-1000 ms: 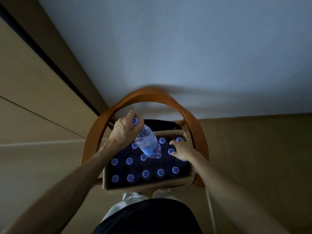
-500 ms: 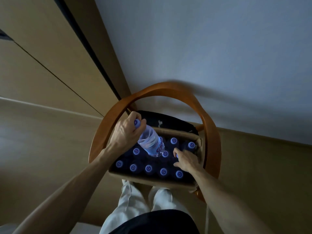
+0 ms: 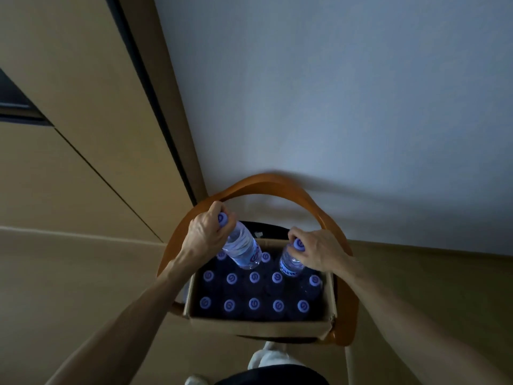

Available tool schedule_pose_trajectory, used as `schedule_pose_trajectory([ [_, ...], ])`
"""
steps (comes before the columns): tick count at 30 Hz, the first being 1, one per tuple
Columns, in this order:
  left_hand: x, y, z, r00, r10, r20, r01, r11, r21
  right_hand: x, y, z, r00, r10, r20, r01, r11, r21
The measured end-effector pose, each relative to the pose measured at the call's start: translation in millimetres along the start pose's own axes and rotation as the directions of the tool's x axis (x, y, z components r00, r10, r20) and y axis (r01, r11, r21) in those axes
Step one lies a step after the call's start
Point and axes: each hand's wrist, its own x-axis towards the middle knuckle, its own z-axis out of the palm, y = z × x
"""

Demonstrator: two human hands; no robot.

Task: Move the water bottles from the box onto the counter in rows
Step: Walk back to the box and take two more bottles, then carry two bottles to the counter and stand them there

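1. Two water bottles are clear of the pack: the left bottle point(image 3: 244, 250), tilted, w/ its base low over the back row; the right bottle point(image 3: 291, 261), also tilted, its base near the back right corner of the box point(image 3: 258, 326).
2. Left hand point(image 3: 205, 234) grips the left bottle at cap and neck, fingers curled round it. Right hand point(image 3: 319, 252) pinches the right bottle at its cap, fingers curled there.
3. The remaining bottles point(image 3: 254, 290) stand upright in the box, caps up, approx. two full rows nearest the camera plus a few caps behind; gaps show at the back.
4. The box sits on the seat of a wooden chair point(image 3: 266, 184) w/ a curved backrest, set against a pale wall point(image 3: 333, 93); tan cabinet panels point(image 3: 69, 107) to the left. The person's legs show below the box.
5. Step in hand, by my read: lifting a pair out, one per hand. The task looks to be early, as most bottles are in the box.
6. No desk in view, so the next move likely calls for a turn toward it, bottles brought upright, then set down side by side to start or extend a row. Cap-only hold on the right may swing; go steady.
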Motion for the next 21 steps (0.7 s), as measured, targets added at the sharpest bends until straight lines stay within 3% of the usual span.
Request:
schedule_pose_trajectory([
  [8,-13.2,3.7,-106.1,0.968,0.109,-0.225,-0.109,0.994,0.015,38.0,-94.4,-79.4,0.940,0.061,-0.336,-0.074,0.997,-0.025],
  [13,-32.7,-3.3,-188.4,0.920,0.114,-0.375,-0.100,0.993,0.056,71.3,-184.0,-131.5,0.863,-0.079,-0.499,0.021,0.992,-0.121],
  [21,-80.3,-50.8,-324.5,0.824,0.086,-0.560,-0.059,0.996,0.067,128.1,-351.5,-183.9,0.768,-0.104,-0.631,0.199,0.977,0.081],
])
